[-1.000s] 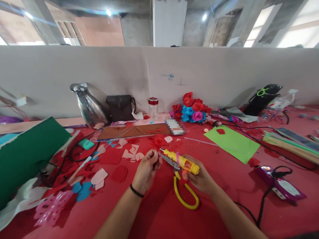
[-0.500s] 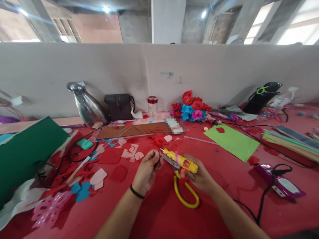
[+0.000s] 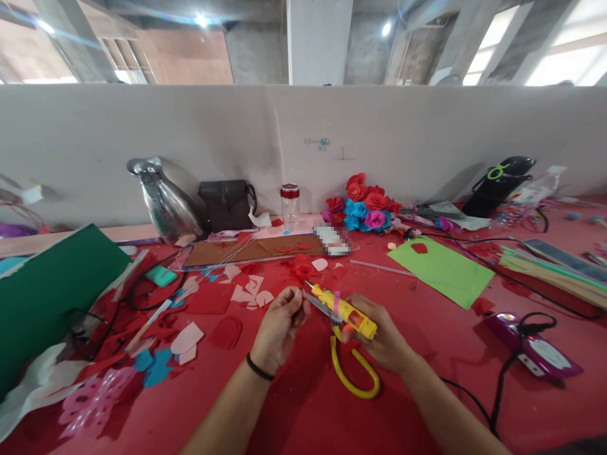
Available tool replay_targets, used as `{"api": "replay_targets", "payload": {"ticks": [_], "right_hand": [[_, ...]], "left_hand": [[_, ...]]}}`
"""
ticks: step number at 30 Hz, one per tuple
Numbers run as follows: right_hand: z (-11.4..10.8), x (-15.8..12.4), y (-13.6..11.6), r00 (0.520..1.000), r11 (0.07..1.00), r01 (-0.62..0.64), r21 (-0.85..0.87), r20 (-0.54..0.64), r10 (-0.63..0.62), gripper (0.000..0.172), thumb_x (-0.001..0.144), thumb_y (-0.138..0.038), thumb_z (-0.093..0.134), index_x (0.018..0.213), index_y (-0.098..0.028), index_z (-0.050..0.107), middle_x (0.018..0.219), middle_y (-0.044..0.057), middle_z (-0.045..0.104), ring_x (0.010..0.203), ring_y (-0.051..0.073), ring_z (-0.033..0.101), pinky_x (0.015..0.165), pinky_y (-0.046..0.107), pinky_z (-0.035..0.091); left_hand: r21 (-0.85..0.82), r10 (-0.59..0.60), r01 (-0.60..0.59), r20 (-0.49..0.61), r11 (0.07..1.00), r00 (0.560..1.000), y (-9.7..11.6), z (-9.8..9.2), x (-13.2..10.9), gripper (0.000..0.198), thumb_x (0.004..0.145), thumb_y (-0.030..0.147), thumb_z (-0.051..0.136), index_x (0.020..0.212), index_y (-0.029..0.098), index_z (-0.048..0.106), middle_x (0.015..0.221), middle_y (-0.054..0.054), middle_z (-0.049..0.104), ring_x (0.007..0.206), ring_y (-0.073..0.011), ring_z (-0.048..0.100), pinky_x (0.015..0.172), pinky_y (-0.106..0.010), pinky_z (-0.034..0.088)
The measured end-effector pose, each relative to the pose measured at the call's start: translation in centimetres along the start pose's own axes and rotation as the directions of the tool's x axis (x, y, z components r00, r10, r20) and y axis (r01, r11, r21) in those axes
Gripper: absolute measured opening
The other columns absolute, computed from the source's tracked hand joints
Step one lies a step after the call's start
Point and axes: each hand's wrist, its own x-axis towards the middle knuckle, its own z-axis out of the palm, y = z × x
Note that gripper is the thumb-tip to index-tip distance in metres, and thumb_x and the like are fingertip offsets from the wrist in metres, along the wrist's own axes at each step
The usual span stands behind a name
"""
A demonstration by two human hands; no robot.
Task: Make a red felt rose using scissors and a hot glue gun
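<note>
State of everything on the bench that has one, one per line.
Left hand, pinched; contents unclear
Right hand, gripping the yellow glue gun
Yellow glue gun, held, nozzle near left hand
Scissors, partly behind the gun; opening unclear
Jar, upright, red lid on
Dark bag, flap down
Metal jug, standing; lid unclear
Purple power strip, black plug inserted
Light green sheet, flat, red piece on top

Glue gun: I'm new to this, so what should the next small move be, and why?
Perhaps the right hand should ease the glue gun slightly away from the left hand: its nozzle and the scissors' blades appear close to those fingertips.
</note>
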Motion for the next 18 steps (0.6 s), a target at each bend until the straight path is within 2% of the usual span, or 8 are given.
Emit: {"api": "replay_targets", "payload": {"ticks": [6, 12, 16, 18], "right_hand": [[-0.1, 0.0, 0.0, 0.999, 0.992, 0.025, -0.128, 0.047, -0.019, 0.016, 0.081, -0.016, 0.052, 0.065, -0.019, 0.053, 0.074, 0.001, 0.048, 0.067, 0.014, 0.052, 0.062, 0.023, 0.04], [-0.1, 0.2, -0.3, 0.998, 0.96, 0.011, -0.279, 0.061, 0.006, 0.018, 0.085, -0.022, 0.051, 0.068, -0.019, 0.055, 0.075, 0.002, 0.052, 0.069, 0.014, 0.053, 0.064, 0.024, 0.04], [-1.1, -0.1, -0.4, 0.998, 0.882, -0.039, -0.47, 0.021, 0.056, 0.006, 0.083, -0.021, 0.052, 0.08, -0.02, 0.057, 0.083, 0.003, 0.056, 0.071, 0.015, 0.055, 0.062, 0.023, 0.04], [-2.4, -0.8, 0.3, 0.992, 0.807, -0.118, -0.578, -0.041, 0.115, 0.01, 0.082, -0.018, 0.051, 0.089, -0.021, 0.057, 0.092, 0.004, 0.058, 0.074, 0.015, 0.057, 0.062, 0.023, 0.04]], "left_hand": [[-0.008, -0.003, 0.003, 0.007, 1.0, 1.0, -0.1, -0.1, 0.0, 0.029, 0.062, 0.03, 0.075, 0.063, 0.016, 0.049, 0.052, 0.004, 0.051, 0.043, -0.0034, 0.033, 0.043, -0.016, 0.024], [-0.042, -0.026, 0.027, 0.019, 0.999, 0.999, -0.4, -0.4, 0.3, 0.025, 0.066, 0.026, 0.072, 0.064, 0.016, 0.048, 0.053, 0.004, 0.051, 0.042, -0.0028, 0.033, 0.043, -0.015, 0.024], [-0.063, -0.024, 0.024, 0.005, 0.998, 1.0, -0.2, -0.5, 0.4, 0.024, 0.067, 0.025, 0.071, 0.064, 0.016, 0.049, 0.052, 0.004, 0.05, 0.041, -0.0026, 0.033, 0.042, -0.015, 0.024], [-0.084, -0.02, 0.02, -0.001, 0.996, 1.0, 0.0, -0.5, 0.4, 0.026, 0.066, 0.026, 0.072, 0.064, 0.016, 0.049, 0.052, 0.004, 0.051, 0.04, -0.0022, 0.031, 0.042, -0.015, 0.025]]}}
